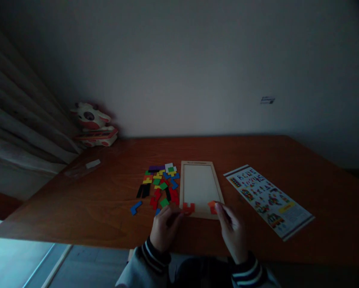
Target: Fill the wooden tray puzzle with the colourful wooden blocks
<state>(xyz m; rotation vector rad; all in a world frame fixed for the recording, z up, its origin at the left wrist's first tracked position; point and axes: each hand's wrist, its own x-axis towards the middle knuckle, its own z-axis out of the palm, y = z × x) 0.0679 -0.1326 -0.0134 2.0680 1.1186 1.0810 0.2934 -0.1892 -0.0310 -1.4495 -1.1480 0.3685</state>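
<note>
A shallow wooden puzzle tray (182, 184) lies on the table in front of me. My right hand (232, 228) pinches an orange puzzle piece (212, 204) over the tray's lower right corner. Under it another orange-red piece is partly hidden. At the lower left corner of the tray, an orange-red notched piece (192, 208) lies inside. My left hand (165, 228) is curled beside that corner, thumb and fingers drawn together at the tray's edge. Whatever they grip cannot be made out in the dim light. Left of the tray are several loose coloured puzzle pieces (157, 182).
A printed pattern sheet (272, 204) lies slanted right of the tray. One blue piece (135, 207) sits apart at the left. A cow-shaped toy (92, 126) stands at the back left of the wooden table (101, 208), near a curtain (26, 108).
</note>
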